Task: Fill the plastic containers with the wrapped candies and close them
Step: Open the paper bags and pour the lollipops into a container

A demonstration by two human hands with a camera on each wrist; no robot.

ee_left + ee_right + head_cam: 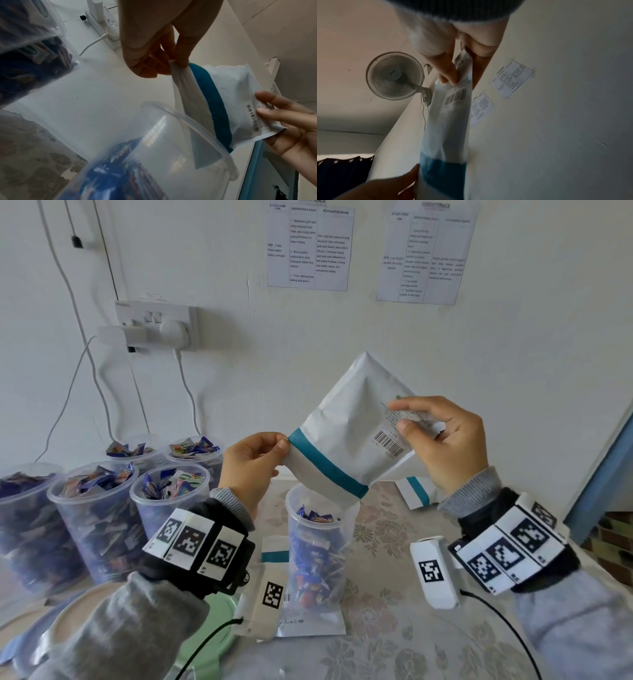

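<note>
Head view: bare tablecloth [394,542] is seen right of the open container [320,546], filled containers [99,518] crowding far left. Bag [352,440] is held mouth-down inside its rim, pinched by left hand [253,463] and right hand [442,440].

Left wrist: fingers [181,44] are closed on the bag's edge.

Right wrist: fingers [448,67] are clamped on its upper corner.

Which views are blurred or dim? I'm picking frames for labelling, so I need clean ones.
Head view: evenly lit, the white bag fairly sharp, wall lines bowed by the wide lens. Left wrist view: the clear container close to the lens is blurred and catches window glare. Right wrist view: dim, the bag's lower end smeared, the right hand backlit.
</note>
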